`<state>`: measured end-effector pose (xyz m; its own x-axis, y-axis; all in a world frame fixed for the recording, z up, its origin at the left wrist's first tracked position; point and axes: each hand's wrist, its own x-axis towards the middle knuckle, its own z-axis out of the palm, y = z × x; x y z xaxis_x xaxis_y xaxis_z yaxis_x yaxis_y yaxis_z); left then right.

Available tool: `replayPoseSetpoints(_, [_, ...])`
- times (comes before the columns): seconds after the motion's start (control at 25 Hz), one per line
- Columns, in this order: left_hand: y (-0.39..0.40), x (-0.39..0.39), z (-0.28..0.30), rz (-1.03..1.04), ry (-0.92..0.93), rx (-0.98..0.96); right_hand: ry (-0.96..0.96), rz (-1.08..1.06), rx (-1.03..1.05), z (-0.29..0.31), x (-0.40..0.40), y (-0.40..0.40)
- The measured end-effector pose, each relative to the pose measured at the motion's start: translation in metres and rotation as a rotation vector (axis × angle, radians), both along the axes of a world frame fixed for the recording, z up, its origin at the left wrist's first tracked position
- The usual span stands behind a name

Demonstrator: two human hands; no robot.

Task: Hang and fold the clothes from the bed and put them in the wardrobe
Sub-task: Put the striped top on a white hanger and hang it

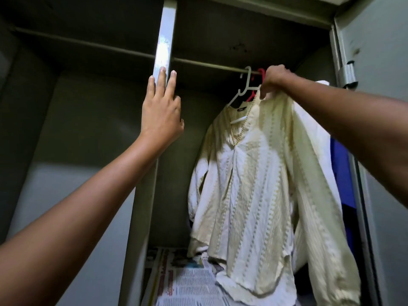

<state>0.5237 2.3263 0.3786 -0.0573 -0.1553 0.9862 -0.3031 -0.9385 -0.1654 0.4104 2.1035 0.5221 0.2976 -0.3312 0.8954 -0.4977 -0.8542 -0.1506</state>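
Note:
A cream, striped-texture shirt hangs on a white hanger from the wardrobe rail on the right side. My right hand pinches the shirt's shoulder by the collar, just below the rail. A red hanger sits right behind the white one. My left hand lies flat with fingers spread against the grey central post of the wardrobe, holding nothing.
The wardrobe's right door stands open with a hinge near the top. Behind the shirt hang a white garment and something blue. Newspaper lines the shelf below. The left compartment is dark.

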Motion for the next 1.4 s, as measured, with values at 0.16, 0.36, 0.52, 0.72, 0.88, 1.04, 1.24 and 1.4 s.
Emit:
replayPoseSetpoints(0.16, [0.004, -0.006, -0.005, -0.048, 0.034, 0.049, -0.133, 0.145, 0.190, -0.033, -0.023, 0.000])
replayPoseSetpoints(0.36, [0.010, -0.015, -0.031, -0.141, 0.113, 0.157, -0.234, 0.275, 0.389, -0.120, -0.050, 0.007])
replayPoseSetpoints(0.52, [0.010, -0.043, -0.083, -0.462, 0.322, 0.208, -0.254, 0.268, 0.499, -0.195, -0.073, 0.030])
replayPoseSetpoints(0.72, [0.001, -0.110, -0.175, -1.133, 0.877, 0.099, -0.342, 0.330, 0.552, -0.286, -0.101, 0.075])
replayPoseSetpoints(0.88, [0.000, -0.165, -0.267, -1.438, 1.200, -0.013, -0.390, 0.386, 0.686, -0.373, -0.137, 0.114])
replayPoseSetpoints(1.04, [-0.009, -0.218, -0.363, -1.520, 1.501, -0.042, -0.282, 0.497, 0.861, -0.471, -0.188, 0.138])
replayPoseSetpoints(1.24, [-0.006, -0.285, -0.466, -1.515, 1.751, -0.077, -0.136, 0.450, 1.124, -0.581, -0.268, 0.161])
replayPoseSetpoints(1.4, [0.013, -0.336, -0.548, -1.356, 1.955, -0.045, -0.002, 0.405, 1.404, -0.655, -0.339, 0.186])
